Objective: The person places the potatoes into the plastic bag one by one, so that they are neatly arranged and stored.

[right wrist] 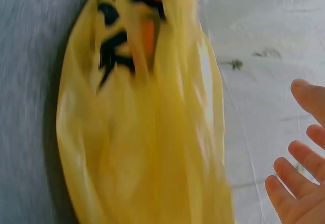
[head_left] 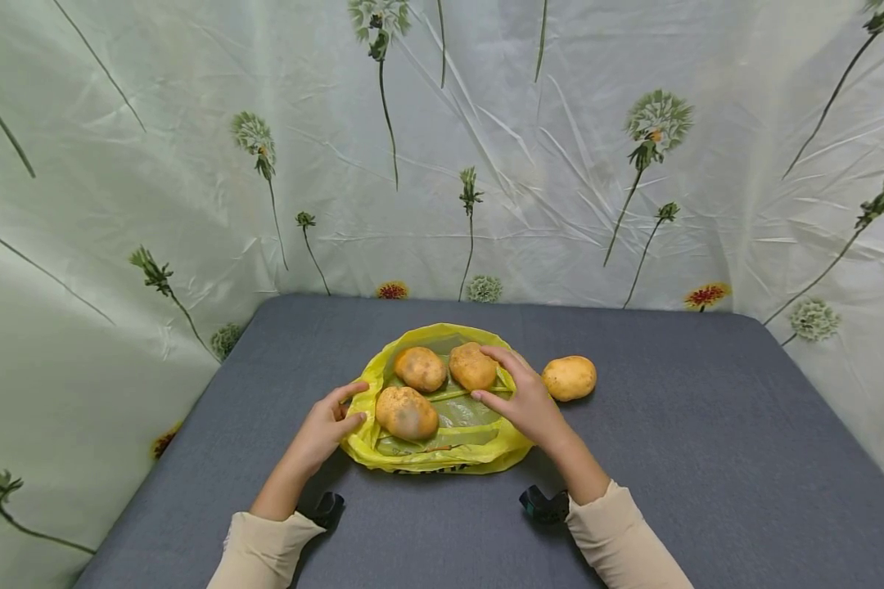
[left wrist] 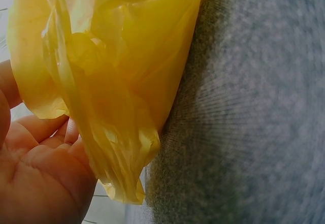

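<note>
A yellow plastic bag point(head_left: 442, 468) lies with its mouth spread wide, and inside are three potatoes: one at the front left point(head_left: 407, 413), one at the back left point(head_left: 420, 369) and one at the back right point(head_left: 472, 367). My left hand point(head_left: 322, 429) holds the left rim of the bag, its fingers partly hidden behind the plastic in the left wrist view. Over the right side of the bag reaches my right hand point(head_left: 532, 402), fingers spread, fingertips right at the back right potato. The right wrist view shows these fingers apart and the palm bare.
Another potato point(head_left: 570, 378) lies outside, just right of the bag. Everything stands on a grey cloth-covered table point(head_left: 707, 458). A pale curtain point(head_left: 442, 204) with a dandelion print hangs behind and along the left. Dark wrist devices show below both hands.
</note>
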`<state>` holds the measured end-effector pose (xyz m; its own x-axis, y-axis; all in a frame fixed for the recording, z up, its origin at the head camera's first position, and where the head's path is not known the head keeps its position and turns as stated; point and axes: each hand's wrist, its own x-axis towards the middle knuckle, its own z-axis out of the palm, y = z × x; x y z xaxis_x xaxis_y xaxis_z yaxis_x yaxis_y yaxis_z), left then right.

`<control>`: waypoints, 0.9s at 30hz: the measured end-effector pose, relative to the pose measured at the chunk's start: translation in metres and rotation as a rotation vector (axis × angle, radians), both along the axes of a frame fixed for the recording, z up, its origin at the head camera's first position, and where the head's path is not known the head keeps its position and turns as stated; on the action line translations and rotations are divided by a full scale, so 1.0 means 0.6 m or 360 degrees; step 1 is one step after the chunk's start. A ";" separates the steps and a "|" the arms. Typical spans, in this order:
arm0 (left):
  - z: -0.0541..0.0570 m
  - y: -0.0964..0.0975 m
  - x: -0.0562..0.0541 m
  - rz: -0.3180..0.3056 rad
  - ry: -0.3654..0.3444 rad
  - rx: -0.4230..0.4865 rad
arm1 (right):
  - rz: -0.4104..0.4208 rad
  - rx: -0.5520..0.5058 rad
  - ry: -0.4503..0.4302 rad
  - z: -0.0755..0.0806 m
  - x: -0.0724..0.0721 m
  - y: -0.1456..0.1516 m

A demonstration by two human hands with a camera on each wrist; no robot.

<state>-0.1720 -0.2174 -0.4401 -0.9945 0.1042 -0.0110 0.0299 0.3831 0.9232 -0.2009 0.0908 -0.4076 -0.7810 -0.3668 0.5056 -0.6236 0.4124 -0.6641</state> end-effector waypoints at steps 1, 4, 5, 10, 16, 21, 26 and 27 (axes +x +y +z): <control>0.000 0.000 0.000 -0.0002 0.0002 0.0003 | -0.0025 0.0005 0.0000 0.000 -0.001 0.007; 0.000 0.000 0.000 -0.0004 0.0004 0.0010 | -0.0092 0.0005 -0.0007 0.000 -0.002 0.029; 0.000 0.000 0.000 -0.0003 0.0004 0.0011 | -0.0117 0.0004 -0.0015 -0.001 -0.003 0.036; -0.001 0.000 0.000 -0.0003 -0.0002 0.0015 | -0.0218 -0.0038 -0.0081 -0.001 -0.005 0.073; 0.001 0.001 0.000 0.0013 -0.0004 -0.0013 | -0.0363 -0.0119 -0.0071 -0.003 -0.011 0.108; 0.002 0.002 0.001 0.0020 -0.0005 -0.0025 | -0.0432 -0.0135 -0.0058 -0.012 -0.018 0.128; 0.002 0.002 0.001 0.0030 -0.0001 -0.0028 | -0.0503 -0.0127 -0.0055 -0.024 -0.025 0.150; 0.001 0.002 0.001 0.0033 0.0000 -0.0025 | -0.0521 -0.0127 -0.0060 -0.026 -0.026 0.155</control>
<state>-0.1713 -0.2164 -0.4392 -0.9964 0.0836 -0.0127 0.0217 0.3981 0.9171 -0.2168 0.1838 -0.4232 -0.8695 -0.0541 0.4909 -0.4410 0.5326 -0.7224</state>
